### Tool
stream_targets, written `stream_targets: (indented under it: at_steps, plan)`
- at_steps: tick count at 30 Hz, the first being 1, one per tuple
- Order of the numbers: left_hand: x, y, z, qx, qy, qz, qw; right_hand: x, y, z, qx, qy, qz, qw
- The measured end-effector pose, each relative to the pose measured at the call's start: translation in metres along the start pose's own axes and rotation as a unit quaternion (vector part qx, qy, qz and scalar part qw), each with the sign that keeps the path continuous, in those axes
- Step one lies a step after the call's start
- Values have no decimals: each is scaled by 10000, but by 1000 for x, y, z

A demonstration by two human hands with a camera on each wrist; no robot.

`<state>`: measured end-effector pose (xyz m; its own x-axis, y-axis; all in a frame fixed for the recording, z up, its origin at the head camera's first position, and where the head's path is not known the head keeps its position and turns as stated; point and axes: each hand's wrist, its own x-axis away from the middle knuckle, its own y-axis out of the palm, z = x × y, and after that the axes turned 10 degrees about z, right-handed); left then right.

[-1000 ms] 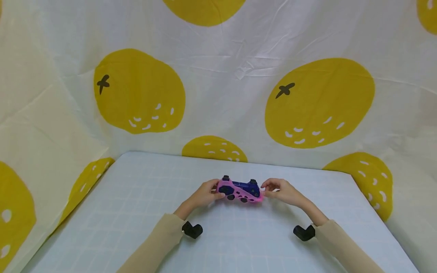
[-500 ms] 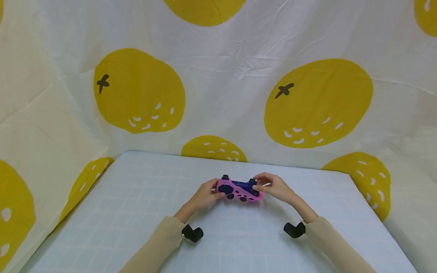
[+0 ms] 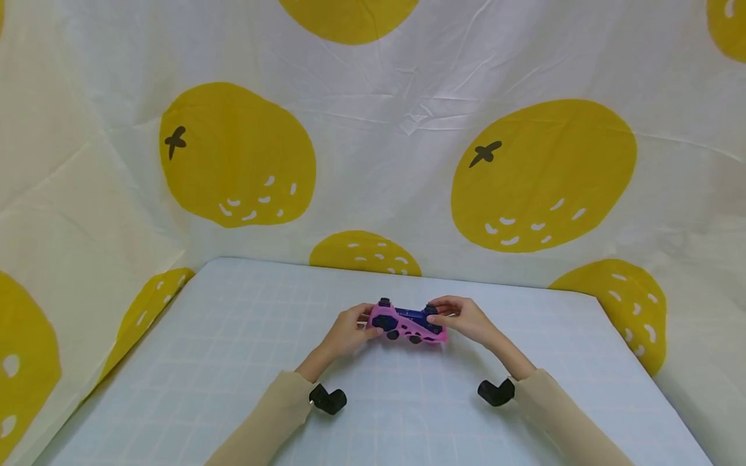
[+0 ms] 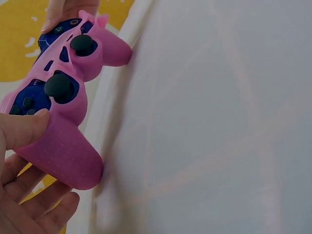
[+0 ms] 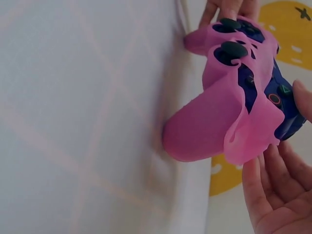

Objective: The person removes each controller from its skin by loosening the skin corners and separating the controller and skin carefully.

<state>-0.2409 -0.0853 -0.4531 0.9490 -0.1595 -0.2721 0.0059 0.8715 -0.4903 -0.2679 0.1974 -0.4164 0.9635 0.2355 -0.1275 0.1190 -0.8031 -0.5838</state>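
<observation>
A dark blue game controller (image 3: 412,316) is held up over the table, partly wrapped in a pink silicone cover (image 4: 68,151). My left hand (image 3: 348,333) grips its left end, the thumb lying by the direction buttons and the fingers behind. At the other end my right hand (image 3: 471,321) pinches the bare upper corner, thumb on the face near the round buttons and fingers underneath. On that side the cover hangs slack and folded in the right wrist view, leaving the blue shell exposed. Both black thumbsticks poke through the cover.
A table (image 3: 262,388) with a pale blue checked cloth lies beneath my hands. Behind and to the left hangs a white curtain (image 3: 379,162) printed with big yellow fruit. Each sleeve cuff carries a black wrist mount (image 3: 328,399).
My right hand has moved left and up from the cover's loose right edge onto the controller's bare right corner, which it now pinches. The left hand keeps its grip almost unmoved.
</observation>
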Motion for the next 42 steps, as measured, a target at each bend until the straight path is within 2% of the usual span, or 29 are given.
stream_targets:
  at_steps: [10, 17, 24, 37, 42]
  plan:
    - [2, -6, 3, 35, -135, 318, 9994, 1, 0, 1, -133, 105, -106, 9998]
    - [-2, -20, 10, 147, -80, 442, 9989, 1, -2, -5, 1, 109, -212, 9997]
    - [-9, -33, 20, 0, -38, 435, 9990, 0, -5, -5, -99, 191, -303, 9993]
    - [-23, -43, 37, -33, 268, -12, 9996, 0, -1, 2, -478, 415, -428, 9971]
    - [-33, -46, 44, 28, 559, -213, 9982, 0, -3, -1, -524, 365, -397, 9972]
